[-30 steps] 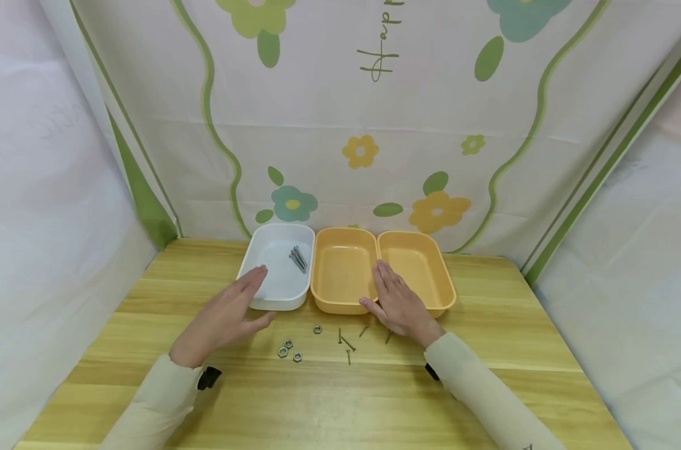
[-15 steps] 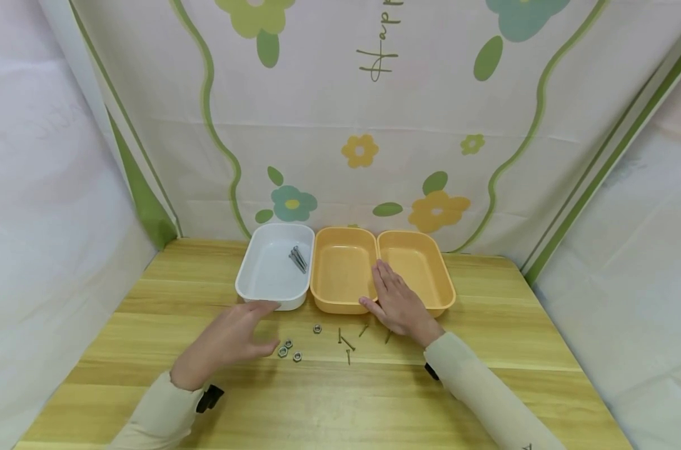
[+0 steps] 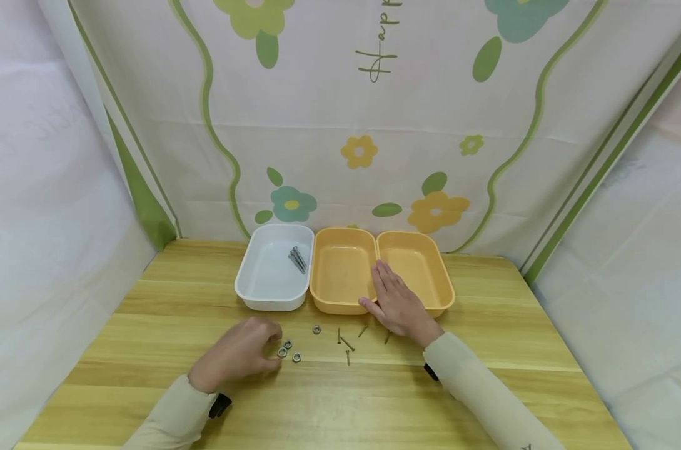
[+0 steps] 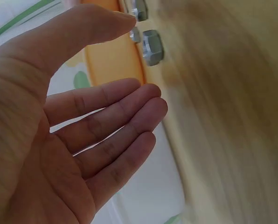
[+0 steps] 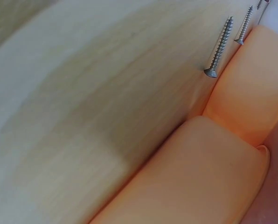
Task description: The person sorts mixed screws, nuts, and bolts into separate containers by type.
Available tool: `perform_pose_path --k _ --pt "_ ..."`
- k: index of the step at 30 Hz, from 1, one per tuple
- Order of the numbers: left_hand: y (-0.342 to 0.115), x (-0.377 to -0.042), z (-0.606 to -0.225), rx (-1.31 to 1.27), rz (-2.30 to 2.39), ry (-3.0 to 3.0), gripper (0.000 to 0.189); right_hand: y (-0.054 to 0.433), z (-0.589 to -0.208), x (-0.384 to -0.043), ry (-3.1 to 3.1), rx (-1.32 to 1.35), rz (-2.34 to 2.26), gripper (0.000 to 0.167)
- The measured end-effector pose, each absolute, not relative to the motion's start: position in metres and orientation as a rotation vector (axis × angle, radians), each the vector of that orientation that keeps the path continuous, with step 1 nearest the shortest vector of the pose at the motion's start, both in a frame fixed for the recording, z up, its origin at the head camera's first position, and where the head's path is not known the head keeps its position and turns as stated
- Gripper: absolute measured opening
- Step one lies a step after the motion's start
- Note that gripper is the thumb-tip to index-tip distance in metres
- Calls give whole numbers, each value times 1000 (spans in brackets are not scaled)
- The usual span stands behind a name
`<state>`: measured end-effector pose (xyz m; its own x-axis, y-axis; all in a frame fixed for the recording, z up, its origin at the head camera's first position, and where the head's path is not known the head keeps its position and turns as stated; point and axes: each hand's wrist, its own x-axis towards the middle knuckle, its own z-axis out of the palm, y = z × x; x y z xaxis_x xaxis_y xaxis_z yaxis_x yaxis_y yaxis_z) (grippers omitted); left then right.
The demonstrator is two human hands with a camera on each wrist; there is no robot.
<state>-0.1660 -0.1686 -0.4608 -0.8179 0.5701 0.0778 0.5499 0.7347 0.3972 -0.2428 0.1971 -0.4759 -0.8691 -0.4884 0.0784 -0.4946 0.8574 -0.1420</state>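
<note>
In the head view my left hand point(image 3: 236, 355) is low over the table, its thumb and fingers apart on the left side of several hex nuts point(image 3: 282, 352). The left wrist view shows nothing in its palm; a nut point(image 4: 152, 48) lies beyond the thumb and fingertips. My right hand point(image 3: 401, 307) rests with extended fingers where two orange trays, the middle one point(image 3: 340, 307) and the right one point(image 3: 446, 294), meet. Several small brass-coloured screws point(image 3: 348, 344) lie in front of those trays. From the right wrist, a screw point(image 5: 219, 46) shows beside the orange wall.
At the left of the row stands a white tray point(image 3: 272, 305) with several long grey screws point(image 3: 297, 259) inside. The three trays sit at the back of the wooden table point(image 3: 340, 406), against a flowered cloth point(image 3: 312, 162). Cloth also hangs on both sides.
My left hand has come down and back from the white tray's front corner to beside the nuts, its fingers bending more. The right hand stays where it was.
</note>
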Motion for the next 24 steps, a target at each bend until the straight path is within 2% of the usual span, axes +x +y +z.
perform_pose_path --k 12,24 --pt "-163 -173 -469 1020 672 2802 14 196 -475 -243 -2976 803 222 87" --pt "-159 -175 -472 1047 673 2793 15 197 -475 -243 -2965 804 206 87"
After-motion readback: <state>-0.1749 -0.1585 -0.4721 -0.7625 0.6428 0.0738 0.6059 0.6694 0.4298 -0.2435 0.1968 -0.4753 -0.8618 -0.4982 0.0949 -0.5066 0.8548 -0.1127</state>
